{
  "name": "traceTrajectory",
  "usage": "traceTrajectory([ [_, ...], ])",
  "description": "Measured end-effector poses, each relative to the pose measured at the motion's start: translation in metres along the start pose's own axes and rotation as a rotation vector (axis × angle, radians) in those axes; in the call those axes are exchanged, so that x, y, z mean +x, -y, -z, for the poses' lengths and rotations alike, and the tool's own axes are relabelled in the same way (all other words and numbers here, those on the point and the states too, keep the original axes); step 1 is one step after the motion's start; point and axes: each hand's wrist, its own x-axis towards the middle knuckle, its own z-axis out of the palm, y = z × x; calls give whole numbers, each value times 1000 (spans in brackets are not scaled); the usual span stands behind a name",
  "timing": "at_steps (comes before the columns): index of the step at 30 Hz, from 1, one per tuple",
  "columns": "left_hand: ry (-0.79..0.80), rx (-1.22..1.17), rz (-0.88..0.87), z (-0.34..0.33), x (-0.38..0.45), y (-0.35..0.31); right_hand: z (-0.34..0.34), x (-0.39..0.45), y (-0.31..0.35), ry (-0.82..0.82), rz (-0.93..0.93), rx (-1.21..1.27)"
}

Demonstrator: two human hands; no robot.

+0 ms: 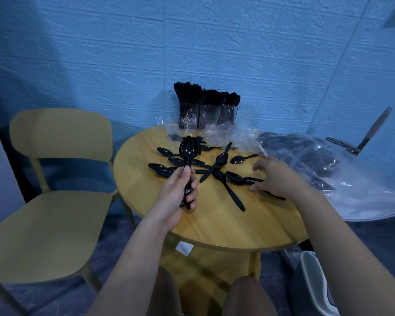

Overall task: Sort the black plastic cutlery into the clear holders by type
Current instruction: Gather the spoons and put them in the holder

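Left hand (180,190), glossy black stacked spoons (187,151)

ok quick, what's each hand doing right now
Left hand: grips a bunch of black spoons by the handles.
Right hand: open, fingers spread over spoons on the table.

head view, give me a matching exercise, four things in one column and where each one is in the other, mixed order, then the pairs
Things:
1. bunch of spoons
2. clear holders
3. chair
4. plastic bag

Places:
A. left of the table
B. at the table's far edge, by the wall
C. gripped upright in the left hand
D. on the table's right side, past the right hand

Pairs: 1-C, 2-B, 3-A, 4-D
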Motion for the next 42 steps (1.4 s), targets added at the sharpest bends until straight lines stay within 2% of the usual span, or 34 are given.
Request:
traceTrajectory([
  [4,3,-2,1,1,0,1,6,1,4,108,7,-65],
  [13,-1,31,-13,-1,0,1,5,1,16,67,2,48],
  [16,-8,54,-18,-1,0,1,7,-2,25,-19,5,178],
  [19,-38,40,-6,-4,-1,0,10,-10,43,-123,13,479],
  [22,-40,11,-24,-6,0,2,6,-20,72,-107,56,741],
  [28,-48,93,-33,-6,-1,3,-14,-13,112,-103,37,884],
  [32,-78,91,-50,-7,-1,3,-17,-9,117,-118,70,730],
  [35,-52,63,-53,-5,1,3,-15,-8,113,-99,114,655],
  [37,-22,30,-26,-4,2,3,-11,-4,102,-142,118,532],
  [40,-9,29,-6,-2,4,3,-6,10,68,-289,32,108],
  [42,-6,43,-11,-2,4,3,-4,21,44,-259,-39,-274],
])
